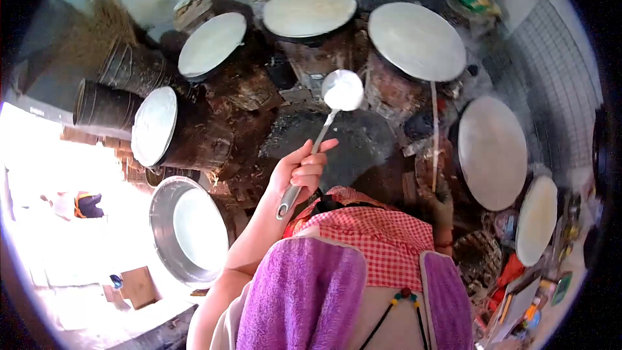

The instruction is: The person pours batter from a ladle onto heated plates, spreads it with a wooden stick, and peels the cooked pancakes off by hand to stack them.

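My left hand (301, 170) is wrapped round the handle of a metal ladle (321, 136), whose bowl holds white batter (345, 93). Ahead of the bowl stand round griddles on drum-like stoves, among them the middle griddle (310, 10) and the right-hand griddle (416, 42), both covered with a pale layer. Low at my right side, my right hand (442, 207) is closed on a long thin stick (435, 136), which points up toward the right-hand griddle's near rim. Shadow partly hides that hand's fingers.
A large metal basin (159, 210) of white liquid stands at my left. More coated griddles curve round me, including a far-left griddle (155, 126) and a large right griddle (492, 153). Dark metal drums (103, 105) stand at the left wall. Clutter (518, 308) lies at lower right.
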`<state>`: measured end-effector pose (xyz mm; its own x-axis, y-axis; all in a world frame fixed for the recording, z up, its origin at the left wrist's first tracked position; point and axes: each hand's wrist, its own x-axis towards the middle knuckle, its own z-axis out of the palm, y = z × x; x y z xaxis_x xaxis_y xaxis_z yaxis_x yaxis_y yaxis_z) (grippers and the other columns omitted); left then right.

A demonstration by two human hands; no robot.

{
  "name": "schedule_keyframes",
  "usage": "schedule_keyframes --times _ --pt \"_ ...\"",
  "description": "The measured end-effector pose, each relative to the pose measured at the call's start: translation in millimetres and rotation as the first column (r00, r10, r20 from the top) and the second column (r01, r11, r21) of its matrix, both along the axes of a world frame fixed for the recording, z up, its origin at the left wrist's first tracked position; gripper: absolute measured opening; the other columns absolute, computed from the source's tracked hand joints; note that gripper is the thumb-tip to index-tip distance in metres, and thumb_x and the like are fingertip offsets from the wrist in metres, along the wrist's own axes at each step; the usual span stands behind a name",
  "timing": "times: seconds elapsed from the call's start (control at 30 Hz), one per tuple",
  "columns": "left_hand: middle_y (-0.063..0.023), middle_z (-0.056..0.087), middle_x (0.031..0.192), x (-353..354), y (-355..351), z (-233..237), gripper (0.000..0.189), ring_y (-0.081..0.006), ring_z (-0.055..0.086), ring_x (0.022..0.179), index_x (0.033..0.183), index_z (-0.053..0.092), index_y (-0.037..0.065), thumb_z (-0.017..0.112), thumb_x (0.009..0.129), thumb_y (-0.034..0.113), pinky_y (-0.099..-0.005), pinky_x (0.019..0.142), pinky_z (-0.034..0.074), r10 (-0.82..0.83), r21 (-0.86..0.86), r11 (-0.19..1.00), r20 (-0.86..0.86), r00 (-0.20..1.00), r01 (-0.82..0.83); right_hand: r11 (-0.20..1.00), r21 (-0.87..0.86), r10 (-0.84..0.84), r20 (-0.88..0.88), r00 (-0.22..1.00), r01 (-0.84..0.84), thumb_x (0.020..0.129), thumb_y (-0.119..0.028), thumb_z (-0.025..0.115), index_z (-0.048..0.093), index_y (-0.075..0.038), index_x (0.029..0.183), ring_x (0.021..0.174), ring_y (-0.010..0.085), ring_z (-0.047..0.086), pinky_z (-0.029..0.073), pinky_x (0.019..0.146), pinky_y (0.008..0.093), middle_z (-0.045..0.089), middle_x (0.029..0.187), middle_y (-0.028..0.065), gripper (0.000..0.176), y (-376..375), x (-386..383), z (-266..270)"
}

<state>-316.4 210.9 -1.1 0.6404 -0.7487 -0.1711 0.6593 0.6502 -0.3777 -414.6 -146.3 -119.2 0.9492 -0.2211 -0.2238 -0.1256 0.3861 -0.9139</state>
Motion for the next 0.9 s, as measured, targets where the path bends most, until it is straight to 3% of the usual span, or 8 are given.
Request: schedule_keyframes --times 0.23,0.37,0.47,0.5,0.57,0.67,0.73,0.9 --pt "0.0022 0.034 0.067 -1.3 152.5 43.6 0.045 -0.0024 0.029 0.045 0.139 0.03 -0.003 0.039 0.1 0.017 -0.0183 0.033 0.028 0.165 0.398 0.874 0.295 0.941 -0.278 0.955 0.052 0.296 -0.14 0.945 -0.292 0.093 -0.013 0.056 0.037 -0.003 0.133 0.104 0.0232 0.06 0.055 0.071 0.0356 0.055 0.125 0.0189 0.046 136.2 138.0 11.1" --pt "0.0003 0.033 0.066 -2.3 220.3 59.3 0.054 -0.0034 0.028 0.043 0.146 0.012 -0.001 0.038 0.101 0.016 -0.0182 0.034 0.026 0.373 0.295 0.77 0.51 0.775 -0.565 0.995 0.031 0.1 -0.098 0.99 -0.097 0.087 -0.014 0.064 0.055 -0.002 0.114 0.063 0.0155 0.062 0.046 0.047 0.0263 0.067 0.094 0.0097 0.031 164.7 215.5 45.1" --pt "-0.003 0.036 0.073 25.7 251.8 59.0 0.05 -0.0042 0.027 0.043 0.145 0.013 -0.001 0.03 0.103 0.021 -0.0193 0.035 0.026 0.399 0.405 0.73 0.403 0.824 -0.551 0.694 0.636 0.322 0.148 0.935 -0.339 0.09 -0.017 0.061 0.051 -0.002 0.121 0.083 0.0183 0.064 0.051 0.057 0.0283 0.063 0.105 0.0105 0.037 145.5 276.6 61.2" --pt "-0.0023 0.036 0.073 34.1 258.4 56.1 0.048 -0.0043 0.027 0.043 0.144 0.017 -0.002 0.029 0.103 0.02 -0.0199 0.035 0.027 0.461 0.429 0.731 0.263 0.848 -0.53 0.704 0.628 0.319 0.138 0.938 -0.332 0.09 -0.017 0.061 0.051 -0.002 0.121 0.083 0.0183 0.064 0.051 0.057 0.0283 0.063 0.105 0.0105 0.037 147.6 296.6 64.4" --pt "-0.0017 0.037 0.073 39.2 273.2 29.8 0.048 -0.0043 0.028 0.043 0.143 0.018 -0.002 0.03 0.103 0.019 -0.0197 0.035 0.028 0.498 0.403 0.746 0.191 0.846 -0.531 0.914 -0.405 -0.071 -0.256 0.964 -0.04 0.093 -0.021 0.055 0.045 -0.001 0.127 0.098 0.0173 0.06 0.053 0.069 0.0329 0.059 0.114 0.0113 0.04 161.8 340.7 76.8" --pt "0.0027 0.03 0.066 41.8 268.2 15.7 0.046 -0.0036 0.028 0.041 0.139 0.023 -0.007 0.034 0.101 0.017 -0.019 0.035 0.027 0.62 0.286 0.755 -0.021 0.784 -0.59 0.925 -0.368 0.071 -0.074 0.995 -0.094 0.094 -0.022 0.053 0.044 0.0 0.128 0.103 0.0162 0.059 0.052 0.076 0.0338 0.058 0.117 0.0119 0.042 146.6 410.1 63.8" --pt "0.002 0.03 0.067 47.6 249.4 11.4 0.047 -0.0036 0.029 0.042 0.139 0.021 -0.01 0.032 0.101 0.016 -0.0193 0.035 0.027 0.68 0.273 0.709 -0.017 0.733 -0.651 0.965 -0.256 0.014 -0.188 0.982 -0.063 0.09 -0.014 0.059 0.054 -0.003 0.119 0.057 0.02 0.061 0.047 0.046 0.0301 0.065 0.083 0.0127 0.031 131.8 465.7 74.6" --pt "0.0029 0.03 0.063 86.1 197.0 20.0 0.053 -0.0041 0.027 0.041 0.145 0.012 -0.004 0.033 0.102 0.02 -0.0204 0.037 0.03 0.81 0.253 0.586 -0.157 0.564 -0.77 0.989 -0.144 -0.049 -0.048 0.998 0.041 0.09 -0.01 0.054 0.059 -0.007 0.117 0.063 0.0153 0.064 0.05 0.046 0.0262 0.067 0.092 0.0053 0.028 87.4 638.1 27.4"
